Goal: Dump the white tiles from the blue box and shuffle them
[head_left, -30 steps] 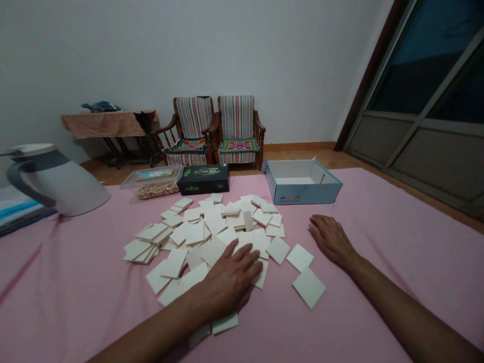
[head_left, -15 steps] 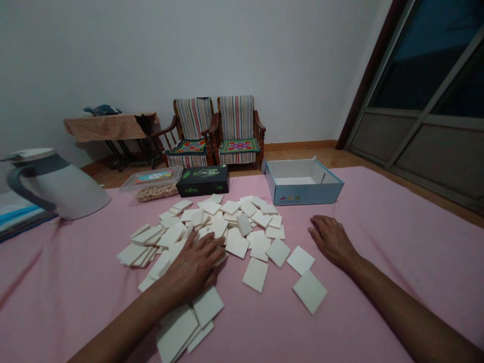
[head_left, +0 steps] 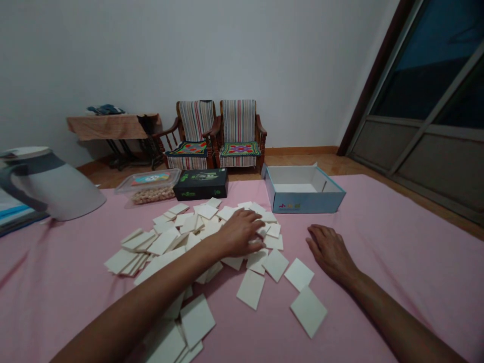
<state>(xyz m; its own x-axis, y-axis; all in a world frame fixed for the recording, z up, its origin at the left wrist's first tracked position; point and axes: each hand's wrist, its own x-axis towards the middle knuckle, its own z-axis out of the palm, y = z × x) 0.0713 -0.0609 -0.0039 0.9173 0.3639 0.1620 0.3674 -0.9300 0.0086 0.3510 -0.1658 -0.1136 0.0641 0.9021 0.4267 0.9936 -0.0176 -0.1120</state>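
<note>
Since half a second ago our left hand (head_left: 242, 233) has swept from the near middle of the heap up to its far right edge — several tiles (head_left: 177, 237) now trail toward us under the forearm. We hold that hand palm down, fingers loosely spread and curled over the tiles, pressing on them, gripping none. Our right hand (head_left: 329, 248) lies flat and open on the pink cloth (head_left: 397, 242), unmoved, just beside three loose tiles at the heap's right. Heap sits mid-table, nearer than the open blue box (head_left: 302, 200). Behind it — a black box (head_left: 201, 183), a clear tub (head_left: 151, 185); white jug (head_left: 49, 184) far left
</note>
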